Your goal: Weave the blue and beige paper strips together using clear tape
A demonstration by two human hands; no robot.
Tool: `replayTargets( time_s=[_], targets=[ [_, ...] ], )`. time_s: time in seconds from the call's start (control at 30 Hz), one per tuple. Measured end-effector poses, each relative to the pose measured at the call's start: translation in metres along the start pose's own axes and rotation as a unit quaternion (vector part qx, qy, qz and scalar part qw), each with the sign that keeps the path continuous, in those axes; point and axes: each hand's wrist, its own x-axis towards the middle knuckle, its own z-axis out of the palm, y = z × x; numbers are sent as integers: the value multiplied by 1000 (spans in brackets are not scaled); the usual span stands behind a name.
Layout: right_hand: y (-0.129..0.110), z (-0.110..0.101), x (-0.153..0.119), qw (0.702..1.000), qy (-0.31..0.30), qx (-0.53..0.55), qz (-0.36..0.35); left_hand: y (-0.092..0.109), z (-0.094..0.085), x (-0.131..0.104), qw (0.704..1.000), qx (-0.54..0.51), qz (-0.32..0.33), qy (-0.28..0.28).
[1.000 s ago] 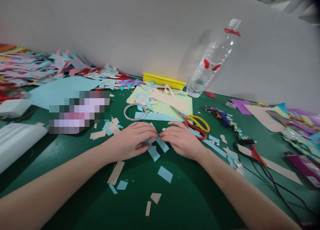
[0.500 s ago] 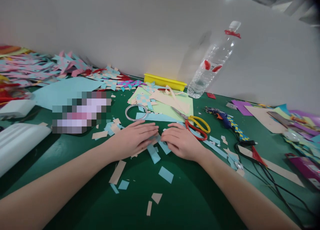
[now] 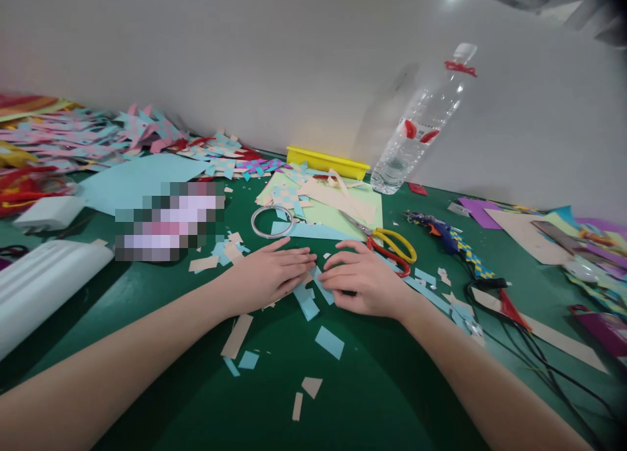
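Note:
My left hand [image 3: 269, 275] lies over paper scraps on the green table [image 3: 382, 386], fingers stretched out toward the right. Facing it, my right hand [image 3: 365, 281] is loosely curved with its fingers apart, just above blue paper scraps [image 3: 307, 302]. A narrow gap with small blue and beige pieces separates the two hands. Behind my left hand rests a silver ring-shaped roll [image 3: 253, 224]. Scissors [image 3: 392, 242] with one yellow and one red handle lie partly open beyond my right hand. Loose beige scraps [image 3: 238, 335] and a blue piece [image 3: 330, 342] are scattered nearer me.
A clear plastic bottle [image 3: 416, 134] leans by the wall, beside a yellow tray [image 3: 328, 162]. Stacked pale green paper [image 3: 367, 206] lies at the back. Left are a white device [image 3: 53, 288] and a paper-strip pile [image 3: 73, 138]; black cables [image 3: 543, 366] run on the right.
My right hand has moved slightly right, away from my left, and its fingers have spread more. My left hand stays nearly in place. The whole view has shifted a little.

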Motion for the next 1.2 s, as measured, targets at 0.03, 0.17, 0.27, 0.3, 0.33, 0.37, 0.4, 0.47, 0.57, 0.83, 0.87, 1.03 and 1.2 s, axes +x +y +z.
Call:
replayTargets(
  time_s=[0.03,0.17,0.27,0.3,0.33,0.37,0.4,0.47,0.57,0.83,0.87,1.03,1.2],
  targets=[
    [-2,-3,0,1000,-5,9,9,0,0,0,1000,1,0,1],
    [-6,-16,1,998,-21,55,37,2,-4,0,1000,10,-1,-15],
    [-5,-18,1,995,-11,86,49,4,-7,1,1000,4,-3,-14],
    [-5,-17,1,995,0,90,53,4,-7,1,1000,2,-3,-10],
    [-4,-16,1,994,9,90,58,5,-8,2,1000,0,-3,-7],
    [-4,-14,1,995,16,84,60,5,-8,2,1000,-1,-4,-5],
    [-4,-12,2,995,18,76,60,6,-8,2,1000,-1,-5,-4],
    [-3,-7,2,997,15,64,46,5,-7,2,1000,0,-6,-3],
    [-3,-3,2,996,42,78,33,4,-6,1,1000,-2,-7,3],
    [3,3,-1,990,127,4,61,3,-4,1,1000,-23,-5,12],
    [3,3,0,990,127,-11,62,4,-5,1,1000,-17,-2,15],
    [2,3,0,990,116,-60,57,-5,-10,-3,996,56,-38,60],
    [6,5,-1,988,114,-56,83,-29,-22,-16,946,224,-217,86]
  ],
)
